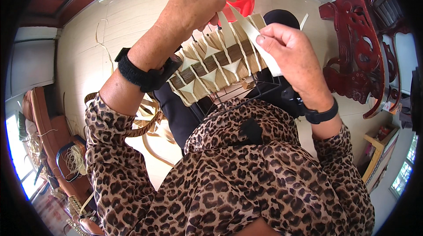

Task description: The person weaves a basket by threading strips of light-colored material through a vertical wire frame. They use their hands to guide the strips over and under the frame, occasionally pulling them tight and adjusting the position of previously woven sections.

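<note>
A pale flat weaving strip (246,26) runs between my hands above a woven panel (200,70). My left hand (191,6), at the panel's far side, is closed on the strip's upper end, with the index finger reaching over it; the fingertips are partly hidden. My right hand (296,55) pinches the strip between thumb and fingers at the panel's right end. Light and dark brown bands make up the panel, crossed by pale cords and triangular pieces. It rests over my lap on a black wire frame (260,89).
Beyond the panel stands a red stool (244,4) with a patterned top. Carved dark red wooden furniture (359,48) is on the right. More strips (152,114) lie by my left leg. At far left, a brown bench (55,141) carries loose fibres.
</note>
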{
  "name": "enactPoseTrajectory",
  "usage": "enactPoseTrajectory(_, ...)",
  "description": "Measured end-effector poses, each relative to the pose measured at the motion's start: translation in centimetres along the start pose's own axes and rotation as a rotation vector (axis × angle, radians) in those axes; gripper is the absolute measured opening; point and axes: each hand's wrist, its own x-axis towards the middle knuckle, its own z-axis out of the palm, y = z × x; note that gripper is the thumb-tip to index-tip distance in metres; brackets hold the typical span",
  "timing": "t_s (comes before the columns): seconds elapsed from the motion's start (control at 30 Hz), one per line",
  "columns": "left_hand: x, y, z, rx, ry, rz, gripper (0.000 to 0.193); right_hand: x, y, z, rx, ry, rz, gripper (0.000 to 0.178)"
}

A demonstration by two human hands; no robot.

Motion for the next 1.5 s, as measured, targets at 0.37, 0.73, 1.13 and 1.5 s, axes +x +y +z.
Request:
enactPoseTrajectory(0.37,0.9,-1.2,-1.6,-0.163,-0.213,-0.012,0.018,-0.8,-0.8,0.9,-0.102,0.074,0.008,0.017)
enactPoseTrajectory(0.73,-1.2,0.1,-0.6,0.395,0.229,0.405,0.018,-0.1,-0.7,1.3,-0.239,0.104,-0.074,0.016)
enactPoseTrajectory(1.13,-5.3,-1.7,2.8,0.543,0.247,0.788,0.02,-1.1,-1.5,0.9,0.318,-0.205,-0.087,0.026)
enactPoseTrajectory(1.5,-5.7,-1.1,1.7,0.715,0.219,0.636,0.021,-2.6,-0.5,-1.5,0.087,-0.236,-0.342,0.042)
